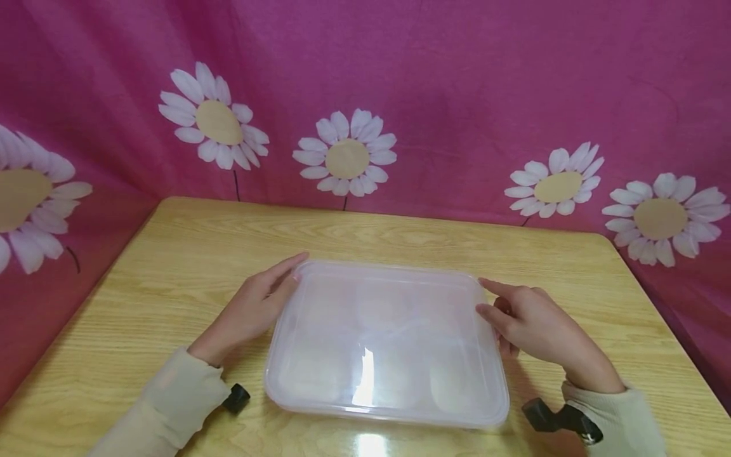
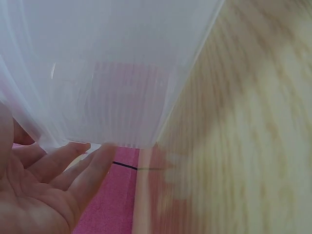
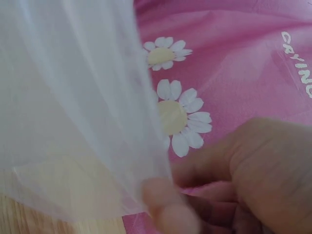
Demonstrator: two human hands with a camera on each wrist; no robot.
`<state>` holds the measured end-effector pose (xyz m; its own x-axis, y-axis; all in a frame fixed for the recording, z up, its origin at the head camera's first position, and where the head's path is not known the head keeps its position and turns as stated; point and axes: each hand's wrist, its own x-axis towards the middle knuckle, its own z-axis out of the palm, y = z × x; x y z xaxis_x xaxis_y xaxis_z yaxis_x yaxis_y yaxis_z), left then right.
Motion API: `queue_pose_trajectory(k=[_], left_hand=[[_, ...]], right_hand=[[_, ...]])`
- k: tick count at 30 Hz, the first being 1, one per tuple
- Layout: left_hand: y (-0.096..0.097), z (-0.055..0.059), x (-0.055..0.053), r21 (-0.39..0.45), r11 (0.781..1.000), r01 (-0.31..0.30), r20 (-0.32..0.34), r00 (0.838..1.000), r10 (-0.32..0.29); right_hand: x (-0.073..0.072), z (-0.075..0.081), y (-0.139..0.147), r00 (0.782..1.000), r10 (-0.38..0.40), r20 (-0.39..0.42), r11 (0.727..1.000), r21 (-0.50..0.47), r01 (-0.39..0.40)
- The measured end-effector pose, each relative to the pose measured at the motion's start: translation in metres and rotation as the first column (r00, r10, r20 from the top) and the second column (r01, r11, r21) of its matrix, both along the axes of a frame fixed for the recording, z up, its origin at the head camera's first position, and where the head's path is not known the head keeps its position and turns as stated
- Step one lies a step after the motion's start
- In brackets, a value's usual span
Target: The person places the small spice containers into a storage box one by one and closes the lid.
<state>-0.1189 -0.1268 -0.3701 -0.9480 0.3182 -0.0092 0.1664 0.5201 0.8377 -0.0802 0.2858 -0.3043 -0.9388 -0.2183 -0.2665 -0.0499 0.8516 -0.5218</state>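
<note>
A translucent plastic box (image 1: 388, 336) with a rounded rectangular lid is between both hands, over the front middle of the table. Pale rounded shapes show faintly through its top. My left hand (image 1: 257, 311) grips its far left corner; in the left wrist view, that hand's fingers (image 2: 95, 173) reach against the end of the box (image 2: 122, 97). At the far right corner, my right hand (image 1: 537, 324) holds the rim between thumb and index finger. The right wrist view shows the right hand's thumb (image 3: 168, 204) against the box's side wall (image 3: 97, 97).
The light wood-grain table (image 1: 171, 266) has rounded far corners. A pink cloth (image 1: 445, 114) with large white daisies hangs behind and beside it. Black straps or mounts (image 1: 562, 422) sit at the wrists, over beige sleeves (image 1: 165, 400).
</note>
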Motion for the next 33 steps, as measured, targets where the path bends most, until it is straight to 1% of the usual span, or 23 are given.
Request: queue_pose_trajectory(k=[3,8,14,18,22,27,30,33], left_hand=[[0.0014,0.0,-0.0004,-0.001,1.0,-0.005,-0.004,1.0,0.005],[0.0023,-0.0003,0.0,-0.002,1.0,-0.016,-0.008,1.0,0.016],[0.0022,-0.0004,0.0007,0.003,1.0,-0.027,-0.001,1.0,0.027],[0.0017,-0.001,0.0,0.004,1.0,-0.025,-0.028,0.999,0.025],[0.0004,0.0002,-0.0008,0.002,1.0,-0.022,-0.036,0.999,0.022],[-0.0009,0.0022,-0.0015,0.005,1.0,-0.019,-0.018,1.0,0.019],[-0.001,0.0019,-0.0014,0.01,1.0,-0.021,-0.008,1.0,0.022],[-0.0006,0.001,-0.0013,0.01,1.0,-0.02,-0.01,1.0,0.02]], right_hand=[[0.0007,0.0,-0.0006,1.0,-0.02,-0.018,1.0,-0.024,0.02],[0.0015,0.0011,-0.0021,0.999,-0.037,-0.018,0.999,-0.04,0.036],[0.0027,0.0033,-0.0032,1.0,-0.011,-0.025,1.0,-0.028,0.01],[0.0029,0.0038,-0.0046,0.999,0.001,-0.033,1.0,-0.008,-0.002],[0.0025,0.0033,-0.0065,0.999,0.003,-0.047,1.0,0.011,-0.002],[0.0021,0.0029,-0.0083,0.998,0.013,-0.063,0.999,0.032,-0.011],[0.0024,0.0032,-0.0083,0.999,0.007,-0.049,0.999,0.034,-0.005],[0.003,0.0029,-0.0073,1.0,-0.016,-0.013,1.0,0.018,0.016]])
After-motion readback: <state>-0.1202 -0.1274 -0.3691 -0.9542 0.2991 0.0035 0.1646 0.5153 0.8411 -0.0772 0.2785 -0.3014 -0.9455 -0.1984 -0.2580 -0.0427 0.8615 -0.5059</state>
